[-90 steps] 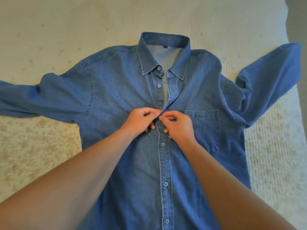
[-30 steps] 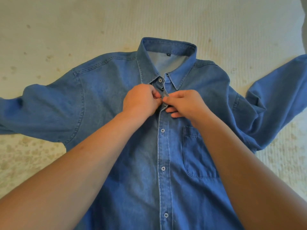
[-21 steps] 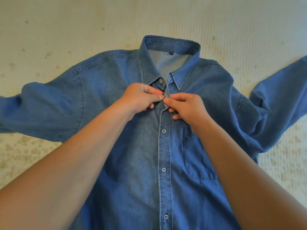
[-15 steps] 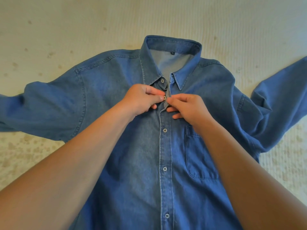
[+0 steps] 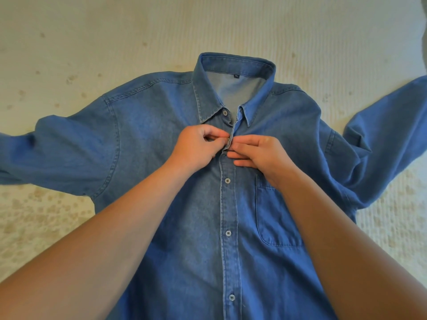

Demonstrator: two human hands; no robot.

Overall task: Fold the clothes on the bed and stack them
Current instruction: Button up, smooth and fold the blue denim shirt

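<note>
Denim shirt [image 5: 184, 227] lies face up and spread flat on the bed [image 5: 92, 31], collar toward the far edge, sleeves flung out to both sides. Left hand [image 5: 198, 144] and right hand [image 5: 258, 153] meet at the placket just below the collar, each grip pinched tight on the fabric edge there. Three buttons below are fastened; the collar button [image 5: 224, 112] is undone.

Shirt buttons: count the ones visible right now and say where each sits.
4. One collar button; three down the placket of the denim shirt at chest, mid-front and lower front. Another may be hidden between the left hand and right hand.
</note>
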